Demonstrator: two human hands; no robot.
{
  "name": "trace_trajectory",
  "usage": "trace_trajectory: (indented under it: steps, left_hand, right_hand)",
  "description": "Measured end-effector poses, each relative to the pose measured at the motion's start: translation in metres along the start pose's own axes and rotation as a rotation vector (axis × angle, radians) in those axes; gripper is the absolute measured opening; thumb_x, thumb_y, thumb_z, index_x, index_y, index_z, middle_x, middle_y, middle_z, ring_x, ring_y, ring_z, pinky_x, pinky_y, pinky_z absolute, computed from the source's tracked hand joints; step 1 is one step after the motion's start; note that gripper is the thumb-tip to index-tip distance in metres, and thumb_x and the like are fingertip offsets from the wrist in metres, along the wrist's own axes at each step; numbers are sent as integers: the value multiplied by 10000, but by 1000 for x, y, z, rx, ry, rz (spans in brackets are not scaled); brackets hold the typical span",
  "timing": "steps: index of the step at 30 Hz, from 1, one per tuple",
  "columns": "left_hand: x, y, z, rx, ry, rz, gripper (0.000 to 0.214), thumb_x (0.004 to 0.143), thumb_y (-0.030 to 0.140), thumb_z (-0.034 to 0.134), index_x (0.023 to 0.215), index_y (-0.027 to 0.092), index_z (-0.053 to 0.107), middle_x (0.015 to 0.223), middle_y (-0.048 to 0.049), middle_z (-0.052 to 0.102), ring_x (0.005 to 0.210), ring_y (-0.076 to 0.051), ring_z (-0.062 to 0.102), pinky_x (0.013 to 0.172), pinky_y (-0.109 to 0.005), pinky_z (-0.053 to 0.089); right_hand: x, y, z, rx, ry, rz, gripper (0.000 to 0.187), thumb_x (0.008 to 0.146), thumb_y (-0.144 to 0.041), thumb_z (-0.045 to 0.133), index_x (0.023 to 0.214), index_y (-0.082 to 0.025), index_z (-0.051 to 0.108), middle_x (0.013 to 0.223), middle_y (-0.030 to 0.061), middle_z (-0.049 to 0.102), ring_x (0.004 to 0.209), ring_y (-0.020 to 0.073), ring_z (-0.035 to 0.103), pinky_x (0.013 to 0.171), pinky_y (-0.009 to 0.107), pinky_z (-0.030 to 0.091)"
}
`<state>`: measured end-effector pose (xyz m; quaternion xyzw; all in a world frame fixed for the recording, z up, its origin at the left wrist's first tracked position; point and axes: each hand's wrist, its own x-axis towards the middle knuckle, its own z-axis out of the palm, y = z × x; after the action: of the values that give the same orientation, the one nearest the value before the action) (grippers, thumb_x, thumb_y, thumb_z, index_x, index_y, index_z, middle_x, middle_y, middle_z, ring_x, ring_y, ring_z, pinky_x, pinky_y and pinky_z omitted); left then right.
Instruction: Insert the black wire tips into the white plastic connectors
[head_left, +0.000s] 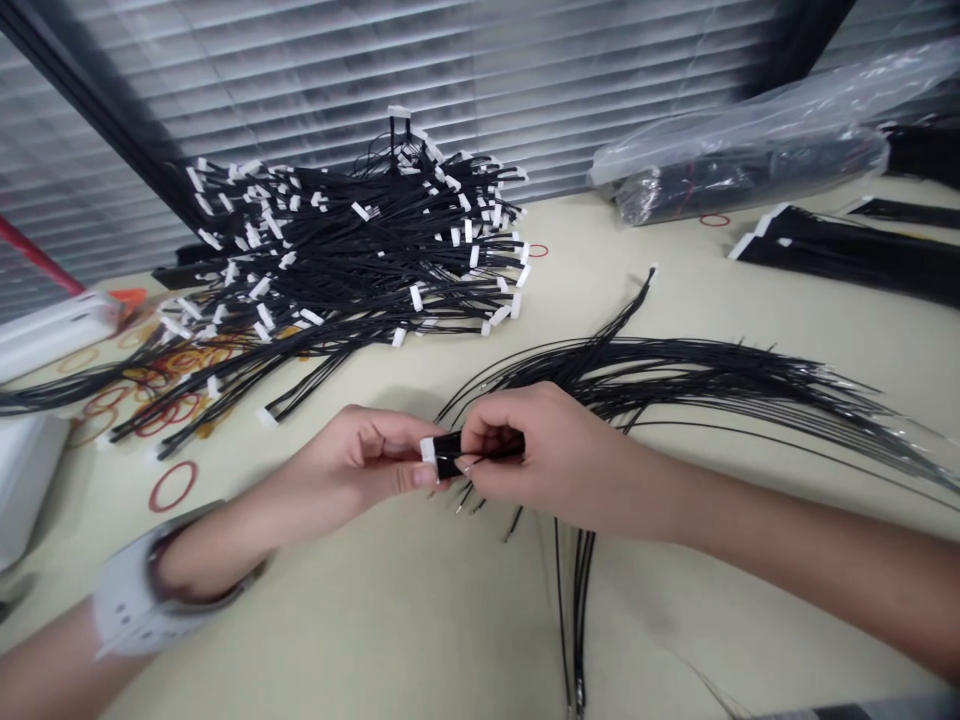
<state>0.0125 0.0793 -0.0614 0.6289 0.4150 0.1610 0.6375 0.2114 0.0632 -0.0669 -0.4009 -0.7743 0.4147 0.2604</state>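
Tabletop (pixel 360 640) under window blinds (pixel 465 80), with heaped black connector wires (pixel 337 270)

White plastic connector (pixel 427 450), black wires (pixel 448 455) running rightward from it.

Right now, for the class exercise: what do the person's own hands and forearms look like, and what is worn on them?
The left hand and the right hand are bare, with no gloves, and neither forearm has a sleeve. A wide pale grey strap wraps the left wrist, with a dark band showing along its edge nearest the hand. The right forearm has no band.
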Motion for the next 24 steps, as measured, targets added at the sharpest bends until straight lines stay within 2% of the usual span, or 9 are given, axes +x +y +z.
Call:
trace_trajectory:
  steps: [4, 10, 16, 24]
  left_hand:
    - [-1, 3, 1, -25, -28, -22, 95, 772, 129, 608, 837, 102, 671, 740, -6, 664, 673, -75, 562, 621, -138, 412]
    - [-4, 4, -1, -45, -66, -15, 219, 829, 101, 534, 1000, 145, 663, 807, -11, 672, 732, -81, 579, 666, -149, 423]
    - [-2, 3, -4, -75, -81, 7, 248, 835, 102, 535, 999, 222, 678, 795, 13, 670, 744, -75, 587, 688, -150, 428]
    - [-4, 4, -4, -84, -97, 6, 235, 835, 109, 534, 1002, 200, 672, 814, 3, 676, 765, -84, 590, 701, -156, 425]
  right_hand:
    - [-1, 1, 0, 17, -2, -17, 56, 707, -164, 570, 652, -151, 576, 555, -67, 526, 496, 22, 422, 479, 153, 320]
    - [-2, 1, 2, 64, 23, -3, 88, 731, -205, 560, 663, -156, 587, 584, -58, 561, 525, 31, 459, 487, 157, 335]
    - [-4, -1, 4, 136, 46, 31, 84, 736, -203, 542, 680, -161, 588, 617, -54, 591, 552, 36, 483, 510, 158, 355]
    - [-2, 0, 5, 154, 80, 33, 60, 721, -168, 539, 676, -163, 579, 613, -64, 586, 557, 35, 481, 505, 152, 353]
